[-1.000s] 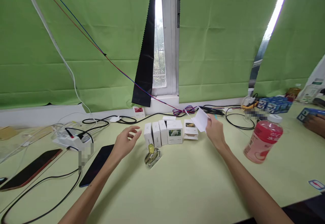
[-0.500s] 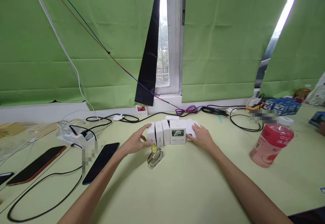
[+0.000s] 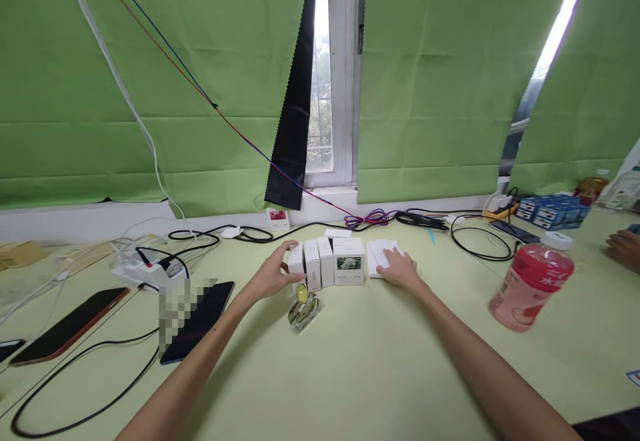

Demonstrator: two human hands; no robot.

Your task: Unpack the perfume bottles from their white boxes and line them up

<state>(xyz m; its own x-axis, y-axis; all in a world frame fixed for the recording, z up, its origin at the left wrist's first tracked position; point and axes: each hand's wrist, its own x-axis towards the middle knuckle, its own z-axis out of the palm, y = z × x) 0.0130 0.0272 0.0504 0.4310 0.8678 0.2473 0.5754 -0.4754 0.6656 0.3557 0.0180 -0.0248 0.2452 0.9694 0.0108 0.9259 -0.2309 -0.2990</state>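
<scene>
Within left grip [image 3: 269,277], white box [image 3: 297,261].

Green fabric panels [image 3: 200,34] cover most of the rear side; horizontal creases cross the fabric. Between the left and right panels, a light-coloured window frame [image 3: 343,94] is exposed. A dark grey fitting [image 3: 361,14] is located at the frame's right edge. The narrow glass pane [image 3: 321,108] shows foliage and thin bars outside. A black flap [image 3: 293,148] with a zigzag edge hangs along the pane's left side and narrows upward. At the upper right, a slanting gap [image 3: 563,18] between panels admits bright light. A white wall strip [image 3: 85,224] runs below the fabric. The pale yellow-green tabletop [image 3: 380,368] adjoins it; a diagonal seam crosses its left section.
</scene>
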